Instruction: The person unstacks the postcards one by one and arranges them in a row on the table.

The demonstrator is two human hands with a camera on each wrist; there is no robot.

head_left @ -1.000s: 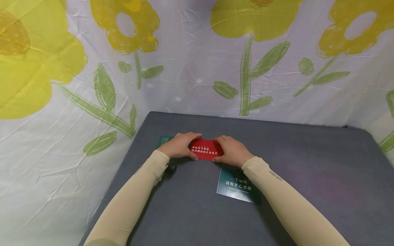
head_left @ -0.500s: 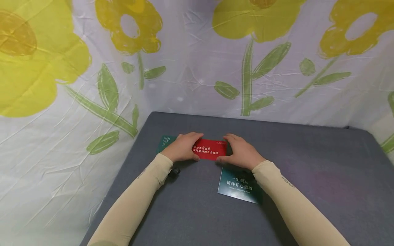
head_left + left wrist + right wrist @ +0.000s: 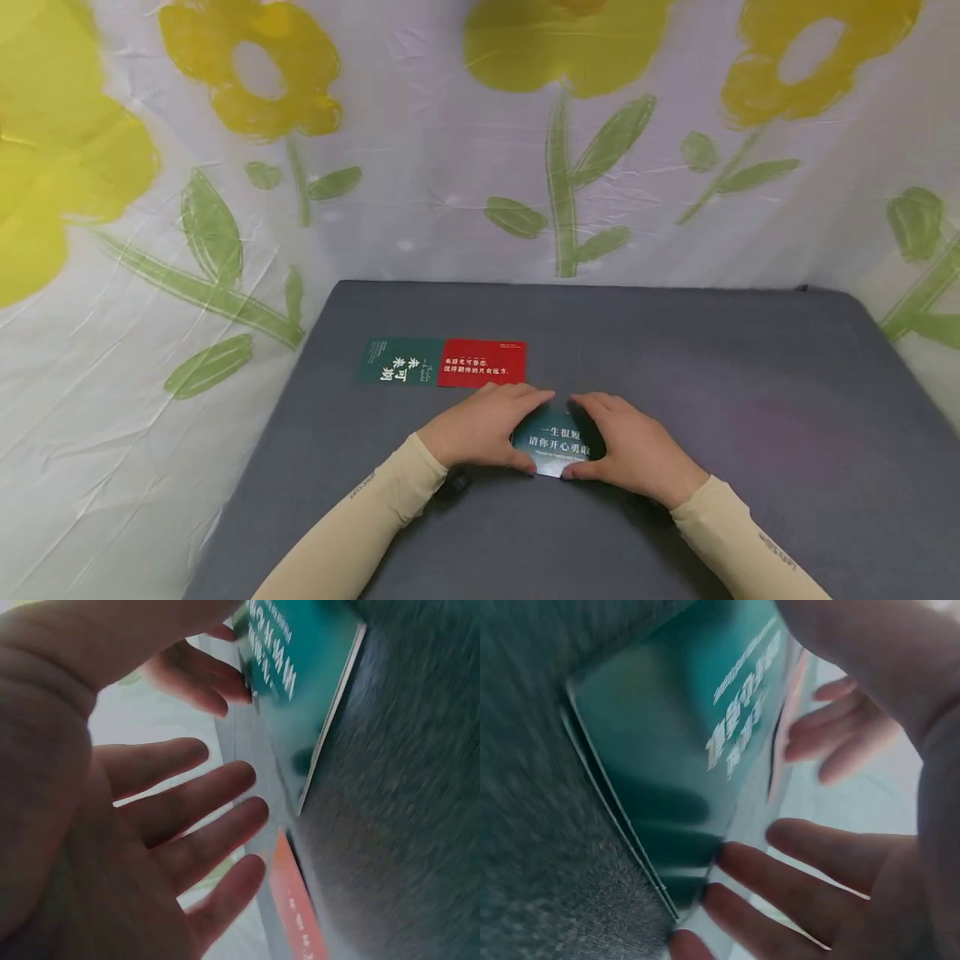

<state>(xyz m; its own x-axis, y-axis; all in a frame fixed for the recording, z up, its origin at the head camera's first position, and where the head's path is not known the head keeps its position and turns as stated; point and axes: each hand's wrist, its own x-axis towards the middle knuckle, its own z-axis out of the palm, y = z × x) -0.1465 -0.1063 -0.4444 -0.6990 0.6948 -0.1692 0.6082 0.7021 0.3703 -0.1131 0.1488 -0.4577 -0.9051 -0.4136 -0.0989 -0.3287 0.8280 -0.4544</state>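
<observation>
Squarely between the two hands lies a teal card [image 3: 558, 442] with white lettering, on the near middle part of a grey worktop [image 3: 697, 358]. The left hand [image 3: 486, 429] is at the card's left side and the right hand [image 3: 637, 450] at its right, each with the thumb towards the near edge and the other fingers towards the far edge. In the left wrist view the left fingers are almost straight and spread, with gaps between them; they have hold of nothing there, and the thumb's contact with the card cannot be told. In the right wrist view the right fingers are also extended and slightly parted, their tips at the far edge of the card; whether they press on it is not clear. That same view shows a double line along the right edge of the card, and its face looks glossy, with dark reflections.

Farther off and to the left, a red card [image 3: 483, 364] lies flat beside a dark green card [image 3: 400, 361], red on the right, green on the left, their sides seeming to meet. Both bear white print. Beige sleeves [image 3: 360, 521] cover the forearms, and a small dark object [image 3: 456, 482] shows under the left wrist. Behind the worktop hangs a pale cloth [image 3: 420, 167] with large yellow flowers and green leaves.
</observation>
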